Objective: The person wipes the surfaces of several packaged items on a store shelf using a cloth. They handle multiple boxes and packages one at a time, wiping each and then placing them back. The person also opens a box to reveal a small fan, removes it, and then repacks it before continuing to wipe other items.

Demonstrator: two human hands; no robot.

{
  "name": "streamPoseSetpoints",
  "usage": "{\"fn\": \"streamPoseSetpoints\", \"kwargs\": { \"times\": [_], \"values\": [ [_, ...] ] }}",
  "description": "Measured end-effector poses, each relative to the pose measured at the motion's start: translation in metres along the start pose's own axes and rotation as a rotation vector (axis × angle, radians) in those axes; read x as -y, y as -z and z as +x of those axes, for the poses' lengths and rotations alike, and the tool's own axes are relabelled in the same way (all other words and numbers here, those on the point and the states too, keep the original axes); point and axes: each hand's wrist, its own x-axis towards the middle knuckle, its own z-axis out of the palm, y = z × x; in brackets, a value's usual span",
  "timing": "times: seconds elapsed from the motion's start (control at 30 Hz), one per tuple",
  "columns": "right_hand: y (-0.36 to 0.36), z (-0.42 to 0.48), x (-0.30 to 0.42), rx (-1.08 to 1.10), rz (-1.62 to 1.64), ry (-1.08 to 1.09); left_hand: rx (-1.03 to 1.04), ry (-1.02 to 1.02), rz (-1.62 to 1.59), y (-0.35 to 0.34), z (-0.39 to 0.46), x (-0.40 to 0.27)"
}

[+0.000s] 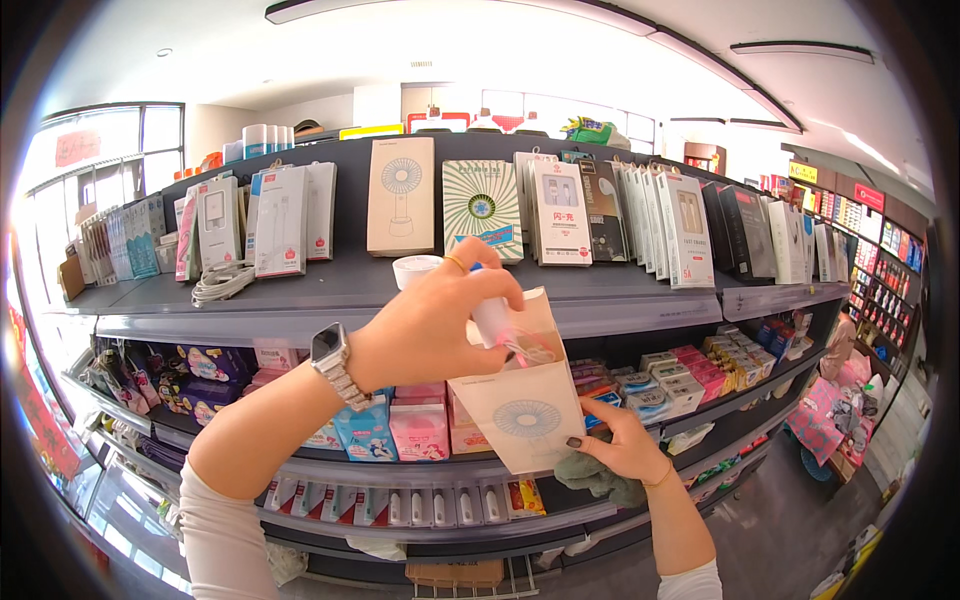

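My left hand [427,322], with a watch on its wrist, grips a white cylindrical object [492,319], perhaps the handle of a small fan. Its lower end is at the mouth of an open cardboard box [517,401] printed with a fan picture. Inside that mouth a pale cable [534,349] shows, partly hidden by my fingers. My right hand [626,442] holds the tilted box by its lower right side, with a grey-green cloth [600,476] bunched beneath the fingers. Just behind my left hand, a white round cup-like piece [417,270] rests on the shelf.
On the top shelf [330,292] stand an upright fan box [401,196], a green-striped fan box [482,210] and several cable boxes [686,229]. A coiled white cable [223,281] lies near its edge. Packaged goods [420,431] fill lower shelves. A person [838,345] is far right.
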Motion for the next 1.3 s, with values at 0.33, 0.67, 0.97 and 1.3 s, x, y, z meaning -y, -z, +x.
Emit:
{"fn": "streamPoseSetpoints", "kwargs": {
  "times": [0.33,0.67,0.97,1.3],
  "values": [
    [-0.027,-0.002,-0.016,-0.067,0.295,-0.088,0.020,-0.055,-0.074,-0.023,0.016,-0.007],
    [-0.034,-0.008,-0.028,-0.193,0.431,-0.116,-0.263,0.088,-0.071,0.027,0.039,0.038],
    [-0.029,-0.007,-0.027,-0.272,0.409,-0.073,0.037,0.553,-0.029,0.035,0.013,0.126],
    [-0.037,-0.003,-0.031,-0.355,0.193,0.005,-0.242,0.193,-0.554,0.025,-0.015,0.031]
  ]
}}
